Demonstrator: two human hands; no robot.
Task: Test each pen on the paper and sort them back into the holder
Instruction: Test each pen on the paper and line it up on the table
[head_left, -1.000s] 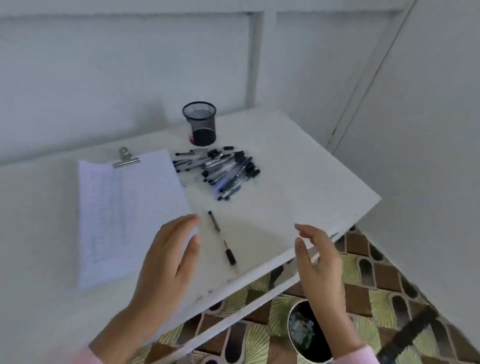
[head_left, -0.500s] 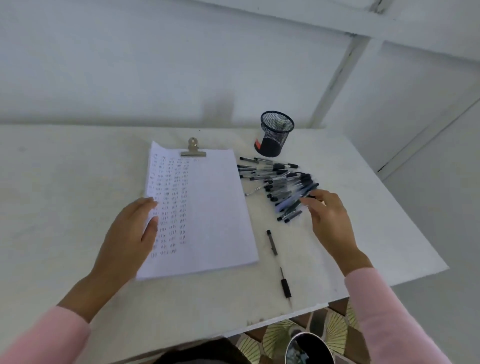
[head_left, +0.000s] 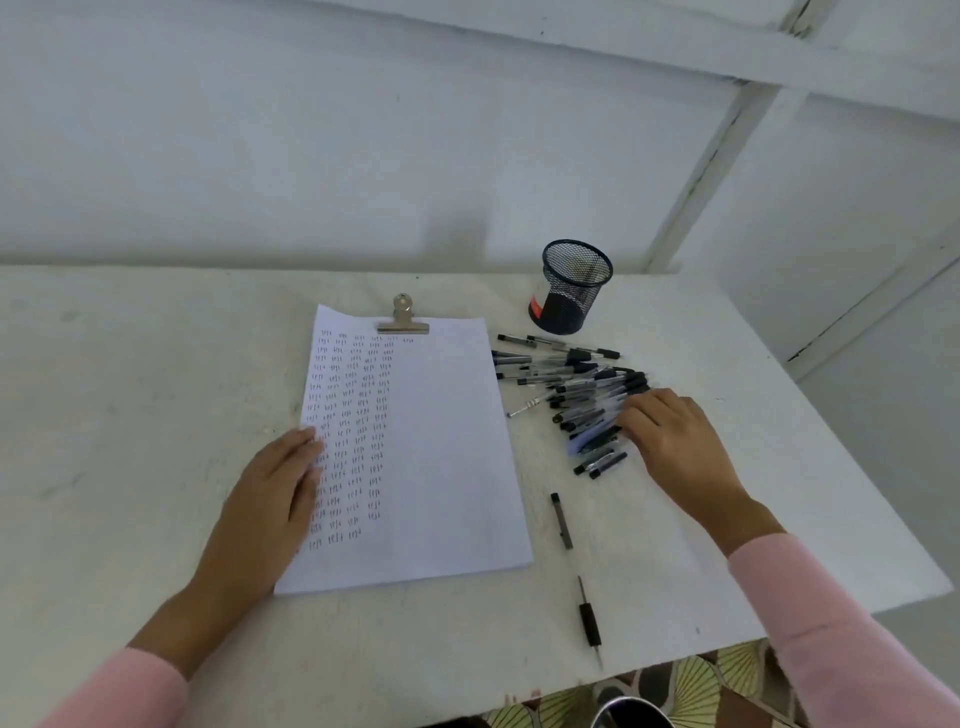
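White desk: carries everything.
White paper sheet, metal clip at its top, desk centre: my left hand lies flat, fingers together, on its left edge.
Heap of black-capped clear pens, right of the sheet: my right hand curls onto its near side; whether it pinches one, I cannot tell.
Black mesh holder, far edge, behind the heap.
Method: lift one pen only, with the sheet pinned.

Single head-worn wide-angle view, looking forward and down, close over the white table, wall behind
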